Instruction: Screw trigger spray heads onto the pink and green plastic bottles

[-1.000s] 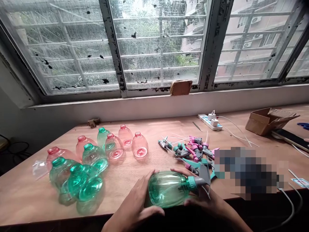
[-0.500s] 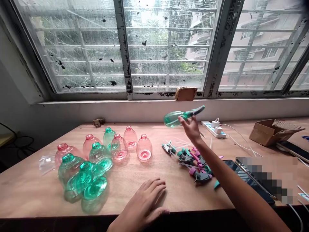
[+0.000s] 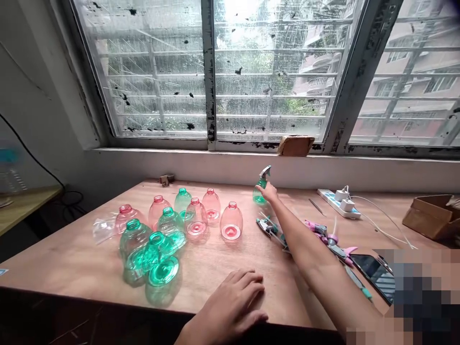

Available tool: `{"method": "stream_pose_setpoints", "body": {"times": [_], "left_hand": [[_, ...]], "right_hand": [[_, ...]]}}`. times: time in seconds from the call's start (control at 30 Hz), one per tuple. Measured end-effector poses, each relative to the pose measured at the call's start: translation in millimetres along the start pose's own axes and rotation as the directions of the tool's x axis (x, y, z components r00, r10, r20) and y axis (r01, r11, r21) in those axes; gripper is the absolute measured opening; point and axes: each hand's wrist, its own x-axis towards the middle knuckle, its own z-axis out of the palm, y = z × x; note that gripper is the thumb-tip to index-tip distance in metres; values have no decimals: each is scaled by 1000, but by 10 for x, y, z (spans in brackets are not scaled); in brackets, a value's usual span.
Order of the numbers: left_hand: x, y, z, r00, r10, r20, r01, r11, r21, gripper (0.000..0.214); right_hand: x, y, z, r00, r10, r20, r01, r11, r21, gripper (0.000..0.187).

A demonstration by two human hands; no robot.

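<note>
My right hand (image 3: pixel 269 192) is wrapped round a green spray bottle (image 3: pixel 258 195), which stands upright at the back of the table with its grey and green trigger head on top. Palm down near the front edge, my left hand (image 3: pixel 235 299) rests with its fingers stretched out and nothing in it. Several loose trigger heads lie under and beside my right forearm, among them a grey-green trigger head (image 3: pixel 266 226) and a pink and grey trigger head (image 3: pixel 335 247). To the left are several open-necked bottles, including a pink bottle (image 3: pixel 231 221) and a green bottle (image 3: pixel 134 239).
A power strip (image 3: pixel 332 201) with white plugs and cables sits at the back right, near a cardboard box (image 3: pixel 427 215). One dark phone (image 3: pixel 373 273) lies at the right. A clear plastic bag (image 3: pixel 104 229) is beside the bottles. Behind runs the window sill (image 3: pixel 244 158).
The green spray bottle has gone from lying sideways in the air to upright at the table's back, still in my right hand. The view has swung left. My left hand keeps its pose.
</note>
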Motion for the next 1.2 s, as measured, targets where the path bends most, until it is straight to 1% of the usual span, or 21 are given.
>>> {"method": "stream_pose_setpoints", "body": {"times": [0.17, 0.23, 0.37, 0.4, 0.47, 0.53, 0.57, 0.63, 0.67, 0.7, 0.73, 0.77, 0.8, 0.87, 0.9, 0.93, 1.0, 1.07, 1.1, 1.17, 1.2], "left_hand": [[5, -2, -29, 1000, 6, 20, -6, 1000, -15, 37], [8, -27, -25, 1000, 28, 10, -28, 999, -26, 40], [11, -53, -14, 998, 57, -19, -58, 996, -65, 40], [8, -46, -18, 998, 54, -24, -56, 996, -69, 39], [-2, -26, -33, 998, 53, -28, -55, 996, -75, 38], [-19, -22, -36, 998, 54, -32, -56, 995, -80, 39], [-27, -35, -23, 998, 50, -38, -53, 995, -81, 42], [-33, -101, 44, 996, 43, -72, -48, 996, -77, 55], [-28, -153, 99, 994, 42, -97, -49, 996, -73, 61], [-17, -215, 163, 990, 56, -130, -66, 995, -78, 67], [-2, -284, 231, 985, 55, -162, -69, 994, -84, 60], [15, -356, 297, 980, 26, -198, -42, 996, -76, 47], [29, -425, 355, 980, 24, -196, -38, 997, -67, 48], [40, -536, 433, 974, 26, -224, -33, 999, -27, 76], [35, -571, 452, 963, 24, -268, -26, 1000, -1, 91], [23, -593, 460, 942, 11, -335, -8, 1000, 12, 99], [-9, -606, 453, 906, -23, -423, 17, 1000, -18, 103], [-36, -603, 448, 904, -52, -424, 20, 997, -79, 111], [-42, -604, 453, 913, -53, -405, 16, 995, -96, 115], [-42, -619, 478, 928, -33, -370, -2, 996, -94, 114], [-38, -629, 492, 929, -20, -369, -13, 996, -86, 111]], "right_hand": [[-81, -136, 39, 997, -45, -66, 45, 999, -3, 38], [-157, -203, 12, 989, -58, -136, 59, 998, 5, 51], [-442, -411, -78, 954, -114, -277, 122, 992, 12, 98], [-546, -474, -106, 943, -146, -299, 156, 988, 7, 102], [-790, -597, -161, 914, -267, -306, 273, 962, -22, 93], [-1068, -695, -204, 853, -467, -233, 466, 883, -65, 77], [-1210, -727, -216, 799, -581, -156, 576, 814, -78, 68], [-1482, -751, -224, 656, -754, 23, 754, 654, -65, 55], [-1603, -744, -224, 596, -798, 87, 803, 594, -48, 51], [-1709, -724, -226, 555, -822, 131, 831, 556, -33, 48], [-1798, -693, -234, 531, -832, 159, 845, 535, -21, 46], [-1872, -652, -254, 523, -835, 171, 849, 529, -15, 43], [-1934, -600, -287, 526, -833, 172, 846, 532, -13, 40], [-2044, -464, -394, 545, -822, 167, 834, 551, -11, 38], [-2107, -377, -462, 560, -813, 159, 824, 566, -11, 39], [-2183, -277, -532, 581, -801, 146, 810, 586, -7, 40], [-2384, -43, -648, 633, -770, 80, 770, 637, 34, 42], [-2628, 222, -703, 665, -747, 5, 739, 659, 140, 50], [-2746, 357, -707, 666, -745, -44, 738, 648, 188, 56], [-2925, 606, -687, 615, -782, -103, 777, 580, 244, 58], [-2971, 711, -673, 611, -781, -127, 780, 567, 264, 57]]}}
